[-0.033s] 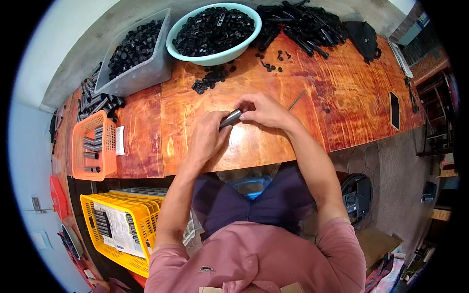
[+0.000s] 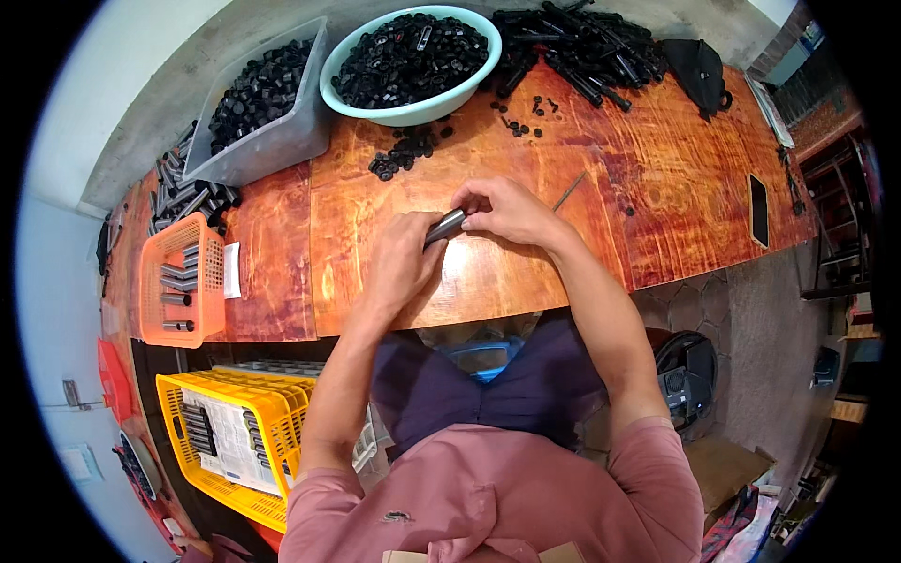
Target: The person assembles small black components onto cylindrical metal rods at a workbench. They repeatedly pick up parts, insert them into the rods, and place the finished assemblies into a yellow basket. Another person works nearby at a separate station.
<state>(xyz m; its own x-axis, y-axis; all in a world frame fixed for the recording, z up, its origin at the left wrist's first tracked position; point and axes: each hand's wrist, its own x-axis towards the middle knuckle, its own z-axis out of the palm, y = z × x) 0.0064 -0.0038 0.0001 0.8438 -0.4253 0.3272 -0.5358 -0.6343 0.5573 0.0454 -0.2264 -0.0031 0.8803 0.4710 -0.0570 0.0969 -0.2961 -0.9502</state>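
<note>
My left hand [image 2: 402, 255] is wrapped round a short dark metal tube [image 2: 445, 226], holding it tilted above the table, with its far end up and to the right. The fingers of my right hand [image 2: 507, 214] pinch at that far end, and anything small between them is hidden. A thin rod [image 2: 570, 190] lies on the wooden table [image 2: 526, 291] just beyond my right wrist. Loose small black caps [image 2: 399, 155] are scattered on the wood ahead of my hands.
At the back stand a pale green basin [image 2: 413, 114] and a clear bin [image 2: 253, 171], both full of black parts. Black rods [image 2: 601, 61] lie piled beside them. An orange basket [image 2: 211, 319] and a yellow crate [image 2: 244, 502] hold tubes at left. A phone-like slab [image 2: 758, 212] lies right.
</note>
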